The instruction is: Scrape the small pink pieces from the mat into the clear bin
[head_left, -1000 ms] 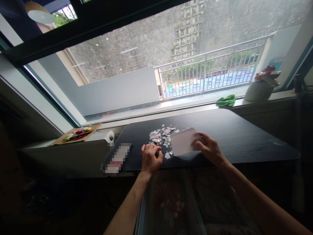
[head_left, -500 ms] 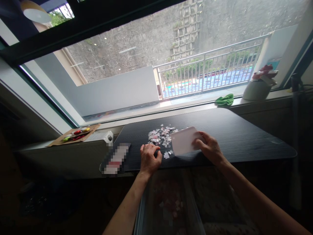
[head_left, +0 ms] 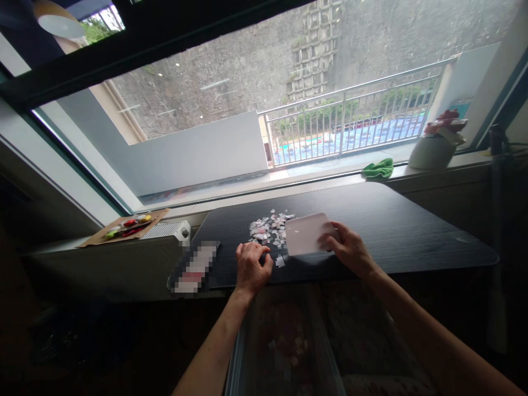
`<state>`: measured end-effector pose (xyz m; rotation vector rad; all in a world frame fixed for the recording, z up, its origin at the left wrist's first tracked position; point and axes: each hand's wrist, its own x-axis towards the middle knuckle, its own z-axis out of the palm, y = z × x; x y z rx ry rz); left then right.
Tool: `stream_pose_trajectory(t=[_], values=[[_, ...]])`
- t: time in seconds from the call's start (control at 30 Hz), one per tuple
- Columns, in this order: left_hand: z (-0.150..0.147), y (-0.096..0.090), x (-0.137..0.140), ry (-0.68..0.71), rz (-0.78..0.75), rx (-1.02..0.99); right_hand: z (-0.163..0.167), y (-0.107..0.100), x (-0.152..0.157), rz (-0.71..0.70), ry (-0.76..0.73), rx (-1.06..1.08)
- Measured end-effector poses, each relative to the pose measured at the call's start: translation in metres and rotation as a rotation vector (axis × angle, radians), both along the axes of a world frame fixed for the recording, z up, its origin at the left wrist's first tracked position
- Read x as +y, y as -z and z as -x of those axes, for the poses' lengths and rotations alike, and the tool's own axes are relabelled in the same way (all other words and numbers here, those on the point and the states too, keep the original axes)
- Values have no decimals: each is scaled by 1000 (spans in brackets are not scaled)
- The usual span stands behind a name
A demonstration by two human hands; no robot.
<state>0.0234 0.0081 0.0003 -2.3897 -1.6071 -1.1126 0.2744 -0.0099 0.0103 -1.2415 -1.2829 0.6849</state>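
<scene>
My right hand (head_left: 346, 247) grips the right side of a pale, flat plastic scraper (head_left: 307, 234) with rounded corners, fingers closed on its edge. The scraper is tilted over the black tabletop (head_left: 371, 220), its left edge against the right side of a pile of small pale paper-like pieces (head_left: 266, 228). Just in front of the pile rests my left hand (head_left: 252, 265), its fingers curled round toward the thumb. Whether anything is between those fingers is hidden. A few loose pieces (head_left: 280, 261) lie between the left hand and the scraper.
Below the table's front edge stands a clear plastic bin (head_left: 237, 357) with similar pieces inside. A blurred-out flat item (head_left: 193, 269) lies at the table's left end. On the sill are a green cloth (head_left: 378, 168) and a white bottle (head_left: 431, 151). Brown paper (head_left: 119, 228) lies left.
My right hand has moved the scraper slightly left, closer to the pile, and the scraper's lower edge sits a little higher. My left hand has barely moved.
</scene>
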Motion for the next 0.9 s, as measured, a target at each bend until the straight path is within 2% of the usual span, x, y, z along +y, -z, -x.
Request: stream_pose_trajectory(t=[0.2,0.43,0.67,0.8,0.9], values=[[-1,0,0,1,4,-11,-1,-1,-1,-34,36,-9],[0,0,0,2,2,-10,6,0,-1,-38,-162,141],[0,1,1,8,-8,-9,10,1,-1,-51,-182,151],[0,1,1,4,-5,4,11,4,2,-62,-248,127],[0,1,1,1,-6,4,8,4,2,-71,-108,63]])
